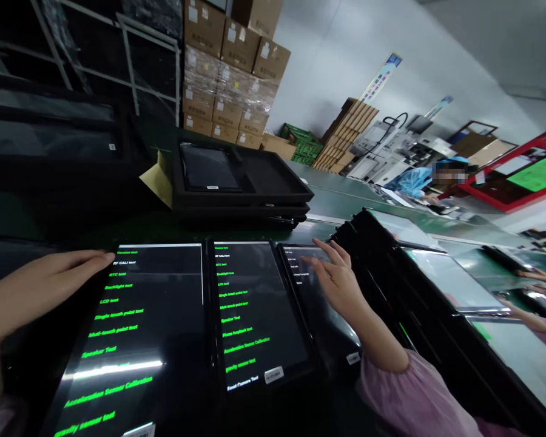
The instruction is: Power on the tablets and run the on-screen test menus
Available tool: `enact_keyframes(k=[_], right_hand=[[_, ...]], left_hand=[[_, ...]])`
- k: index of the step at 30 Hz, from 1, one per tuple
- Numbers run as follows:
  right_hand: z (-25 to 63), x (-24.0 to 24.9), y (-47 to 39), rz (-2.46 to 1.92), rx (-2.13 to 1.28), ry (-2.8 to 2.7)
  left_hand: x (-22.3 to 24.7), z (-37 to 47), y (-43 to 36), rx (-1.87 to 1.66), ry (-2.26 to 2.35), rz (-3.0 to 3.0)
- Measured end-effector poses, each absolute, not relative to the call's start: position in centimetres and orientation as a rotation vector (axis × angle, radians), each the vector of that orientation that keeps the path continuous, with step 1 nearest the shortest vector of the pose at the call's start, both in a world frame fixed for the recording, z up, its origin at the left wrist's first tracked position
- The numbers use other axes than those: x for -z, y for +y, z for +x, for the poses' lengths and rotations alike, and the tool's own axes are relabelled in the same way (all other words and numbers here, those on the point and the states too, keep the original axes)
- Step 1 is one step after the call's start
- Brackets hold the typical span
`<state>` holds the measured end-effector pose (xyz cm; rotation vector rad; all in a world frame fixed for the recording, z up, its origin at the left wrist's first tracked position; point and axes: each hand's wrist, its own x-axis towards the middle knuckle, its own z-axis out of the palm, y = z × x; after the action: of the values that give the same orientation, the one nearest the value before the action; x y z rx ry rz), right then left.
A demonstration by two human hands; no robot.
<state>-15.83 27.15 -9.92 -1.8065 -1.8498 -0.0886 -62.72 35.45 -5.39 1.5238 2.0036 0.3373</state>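
Three dark tablets lie side by side before me. My left hand (84, 264) reaches in from the left, fingers together, its fingertips closed on the upper left edge of the left tablet (173, 328). Green test names and a white one fill that screen. A similar list shows on the middle tablet (282, 328), which has a white label near its lower edge. Over the upper part of the right tablet (332, 331) is my right hand (339, 279), with fingers apart and pointing at the screen. Whether a fingertip touches the glass I cannot tell. This screen shows a short white menu.
Behind the tablets, stacked black foam trays (273, 197) hold another tablet (209, 167). More trays (50, 161) stand at left. On the right, black holders carry bright-screened tablets (450, 276); another person's hands (539, 282) are beyond. Cartons (230, 79) are piled behind.
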Motion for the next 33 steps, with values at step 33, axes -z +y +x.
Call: enact_keyframes(k=[33], right_hand=[[-24.0, 7.4, 25.6, -1.414, -0.139, -2.127]], left_hand=[[4.3, -63.9, 32.3, -0.050, 1.765, 1.742]])
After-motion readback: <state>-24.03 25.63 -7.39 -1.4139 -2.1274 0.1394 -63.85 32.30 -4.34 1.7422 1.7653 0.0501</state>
